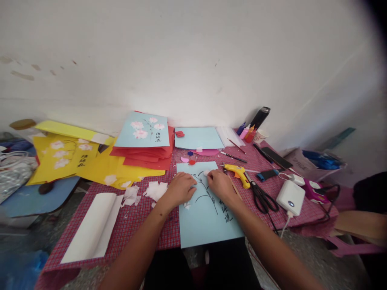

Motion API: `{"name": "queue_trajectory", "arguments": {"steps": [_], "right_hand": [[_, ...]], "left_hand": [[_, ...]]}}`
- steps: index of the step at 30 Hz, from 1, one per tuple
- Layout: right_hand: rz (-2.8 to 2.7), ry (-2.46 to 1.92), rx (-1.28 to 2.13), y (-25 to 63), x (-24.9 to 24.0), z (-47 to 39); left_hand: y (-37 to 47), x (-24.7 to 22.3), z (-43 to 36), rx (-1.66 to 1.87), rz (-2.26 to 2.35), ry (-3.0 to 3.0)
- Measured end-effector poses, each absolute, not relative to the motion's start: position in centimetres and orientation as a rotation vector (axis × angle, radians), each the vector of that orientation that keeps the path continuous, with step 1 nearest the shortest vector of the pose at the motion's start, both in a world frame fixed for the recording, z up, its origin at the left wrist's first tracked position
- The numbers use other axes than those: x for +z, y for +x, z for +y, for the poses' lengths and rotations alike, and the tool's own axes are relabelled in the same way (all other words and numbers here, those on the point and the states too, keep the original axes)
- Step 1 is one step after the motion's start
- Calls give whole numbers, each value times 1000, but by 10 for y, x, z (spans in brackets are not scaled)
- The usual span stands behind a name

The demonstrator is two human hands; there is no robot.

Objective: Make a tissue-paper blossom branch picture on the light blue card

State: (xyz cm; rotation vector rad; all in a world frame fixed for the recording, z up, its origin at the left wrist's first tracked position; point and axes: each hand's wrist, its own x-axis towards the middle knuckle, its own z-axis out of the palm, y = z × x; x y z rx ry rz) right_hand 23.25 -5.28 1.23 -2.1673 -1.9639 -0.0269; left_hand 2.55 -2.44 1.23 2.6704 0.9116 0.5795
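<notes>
The right hand pinches a small white paper scrap between fingertips closed on it, at the upper part of the light blue sheet. The left hand lies with fingers curled down on the sheet's left upper edge, pressing it; whether it holds anything under the fingers I cannot tell. The scrap sits at the tip of the right hand, just beside the left hand's knuckles, over the black drawn stems on the sheet.

That one sheet lies on the red checked cloth at the table's near edge. A second plain blue sheet lies farther back, and a third, with pink flowers stuck on, tops the one stack of red paper. One yellow card with flowers lies to the left.

A heap of white torn paper bits sits just left of the left hand. One white folded sheet lies near the cloth's left edge.

To the right of the right hand: one yellow glue gun, one pair of black scissors, one white power bank.
</notes>
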Motion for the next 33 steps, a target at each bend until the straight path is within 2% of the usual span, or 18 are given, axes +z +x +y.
{"name": "queue_trajectory", "arguments": {"steps": [15,22,26,33], "right_hand": [[-1984,-2162,93,232,20,-48],[-1925,-2042,84,247,25,-76],[-1983,-1960,198,239,29,-89],[-2144,-1780,456,199,25,-90]], "left_hand": [[25,12,-24,621,908,2622],[18,17,-14,838,953,2519],[14,20,-10,915,1099,2421],[15,22,-12,836,1136,2443]]}}
